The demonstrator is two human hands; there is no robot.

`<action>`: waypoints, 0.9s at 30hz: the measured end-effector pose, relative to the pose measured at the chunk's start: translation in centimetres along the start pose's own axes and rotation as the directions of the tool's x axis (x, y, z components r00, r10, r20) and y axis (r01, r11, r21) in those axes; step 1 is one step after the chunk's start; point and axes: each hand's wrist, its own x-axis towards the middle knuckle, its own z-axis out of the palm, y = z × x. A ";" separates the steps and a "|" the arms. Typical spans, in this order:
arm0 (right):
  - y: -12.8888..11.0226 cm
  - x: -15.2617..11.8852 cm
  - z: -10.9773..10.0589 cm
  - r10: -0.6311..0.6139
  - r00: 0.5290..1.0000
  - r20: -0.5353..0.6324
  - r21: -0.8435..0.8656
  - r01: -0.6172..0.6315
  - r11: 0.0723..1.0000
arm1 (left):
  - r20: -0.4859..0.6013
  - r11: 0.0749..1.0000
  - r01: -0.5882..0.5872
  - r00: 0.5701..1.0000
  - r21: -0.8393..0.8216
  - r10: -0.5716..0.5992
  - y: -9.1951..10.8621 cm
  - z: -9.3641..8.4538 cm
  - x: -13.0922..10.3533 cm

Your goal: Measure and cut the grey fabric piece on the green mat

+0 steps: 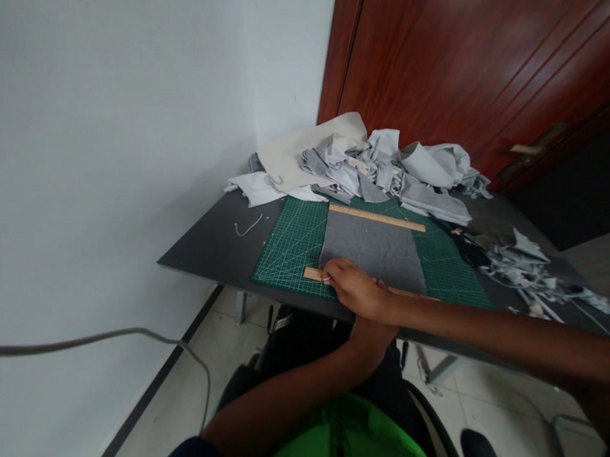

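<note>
Green top (342, 437): bright cloth is showing nearest the camera, and the bottom edge is cutting it off.
Gray cloth (373, 249): one flat, nearly square piece is lying just past the hands, its sides looking a bit fuzzy.
Near ruler (314, 273): a thin, straight wooden strip is lying along the cloth's near edge, and the hands are covering its middle.
Far ruler (377, 216): another wooden strip is lying across the cloth's far edge, apart from the hands.
Green mat (295, 242): little printed squares are covering it, and it is lying under the cloth on the dark table (205, 248).
Right hand (354, 288): its bent fingers are resting on the near ruler, by the cloth's near left corner; a tiny pale bit is showing there, too small to name.
Left hand (372, 329): it is crossing under the right wrist; its fingers are mostly hiding, so I cannot tell their grip.
Scrap heap (352, 160): crumpled gray and white pieces are piling up behind the mat.
</note>
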 end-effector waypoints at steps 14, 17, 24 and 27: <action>-1.2 -0.2 0.0 0.048 0.998 -0.036 -0.013 -0.049 0.999 | -0.015 1.000 -0.005 1.000 0.030 0.005 -0.1 -0.6 -0.4; -1.1 -0.2 0.2 0.053 0.997 -0.059 -0.009 -0.054 0.998 | -0.028 1.000 -0.002 1.000 0.025 0.003 -0.1 -0.4 -0.5; 0.3 0.2 0.1 0.036 0.998 -0.051 0.115 -0.030 0.993 | 0.073 0.997 0.019 0.997 -0.079 -0.013 -0.3 -0.6 0.2; 1.2 0.0 -0.2 0.042 0.994 -0.099 0.226 -0.019 0.974 | 0.161 0.987 -0.043 0.985 -0.152 0.068 -0.5 -0.4 0.4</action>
